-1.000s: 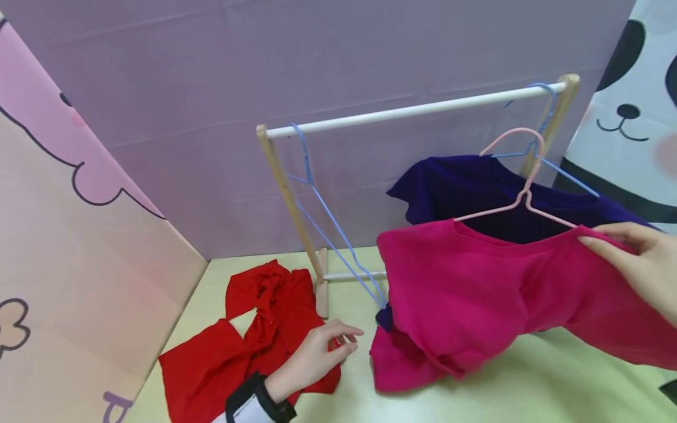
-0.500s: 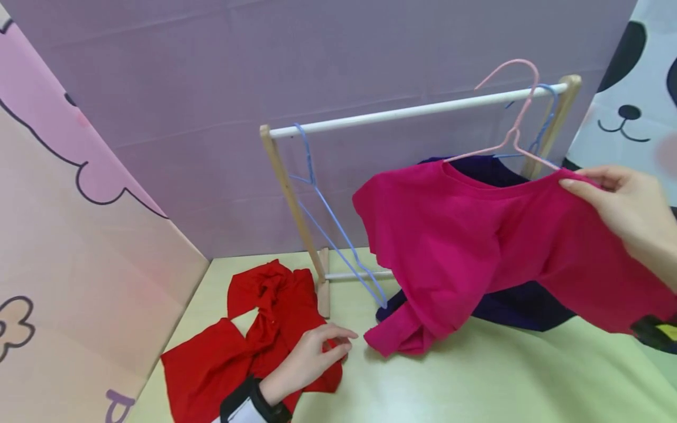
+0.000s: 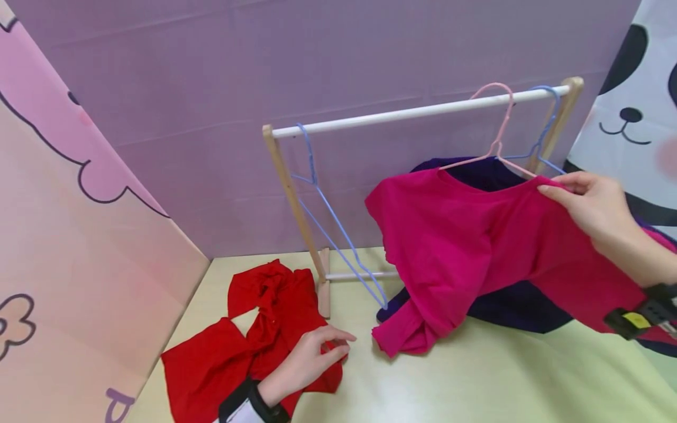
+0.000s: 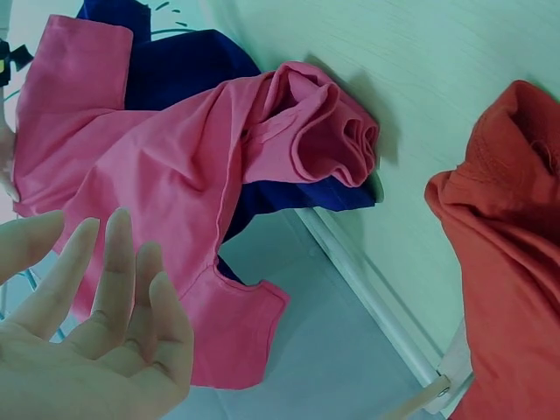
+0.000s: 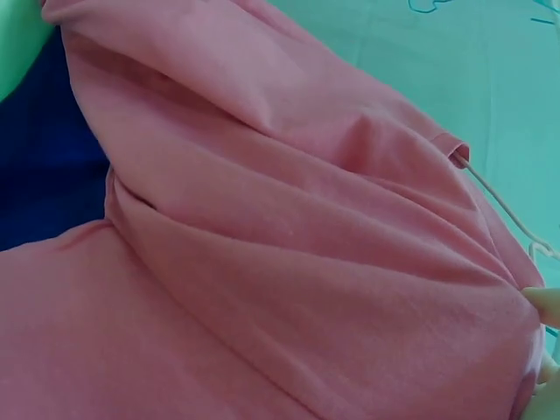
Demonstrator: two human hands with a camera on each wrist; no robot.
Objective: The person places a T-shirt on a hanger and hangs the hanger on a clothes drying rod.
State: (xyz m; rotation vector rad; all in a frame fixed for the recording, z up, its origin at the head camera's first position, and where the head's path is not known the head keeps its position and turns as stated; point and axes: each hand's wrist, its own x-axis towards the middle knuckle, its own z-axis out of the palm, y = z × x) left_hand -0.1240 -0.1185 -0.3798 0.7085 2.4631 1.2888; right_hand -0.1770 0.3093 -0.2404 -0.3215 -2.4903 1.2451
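Observation:
A magenta T-shirt [image 3: 449, 229] is on a pink hanger [image 3: 499, 135], whose hook sits over the white rail [image 3: 391, 116]. My right hand [image 3: 597, 205] pinches the shirt's shoulder by the neckline, thumb in front. In the right wrist view, the shirt's folds [image 5: 289, 236] fill most of the picture. My left hand [image 3: 312, 358], holding nothing, lies over the edge of a crumpled red garment [image 3: 264, 329], its fingers loosely bent. Behind the magenta shirt, a dark purple shirt [image 3: 520, 308] on a blue hanger [image 3: 545, 135] is partly hidden.
A wooden-ended rack [image 3: 291, 194] carries the rail. Near its left end hangs a bare blue hanger [image 3: 338, 226]. The pale table [image 3: 423, 388] runs beneath, with a purple backdrop [image 3: 344, 64] behind and a printed panel [image 3: 79, 235] on the left.
My right hand has raised the magenta shirt and its hanger above the rail, then moved left and lowered it until the hook sits over the rail. The left hand has barely moved.

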